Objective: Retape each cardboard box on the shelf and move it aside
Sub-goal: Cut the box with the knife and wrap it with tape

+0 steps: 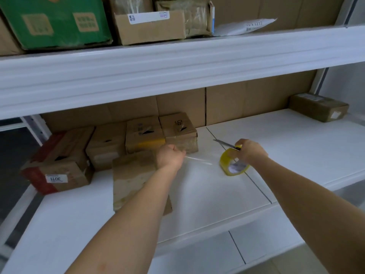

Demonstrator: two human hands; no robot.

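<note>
The left hand (171, 156) is curled into a fist, pinching the free end of a clear tape strip (198, 160) just past the far right corner of the cardboard box (136, 178). The strip runs nearly level from that fist out to the right, away from the box, toward the yellow tape roll (232, 162). The right hand (250, 150) grips the roll from above, fingers curled over its rim, and also holds a pair of scissors (227, 144) whose blades point left and away, toward the back of the shelf (207, 194). The roll stands tilted, its open core facing the camera.

The box lies on the white shelf under the left forearm, its long axis running from the shelf's front edge toward the back; glossy tape covers part of its top. Behind the box, a row of four more cartons (110, 143) stands against the cardboard back panel. Far to the box's right, a small brown parcel (319, 107) sits in the rear corner. Above the box, the upper shelf carries a green carton (53, 20) and other parcels.
</note>
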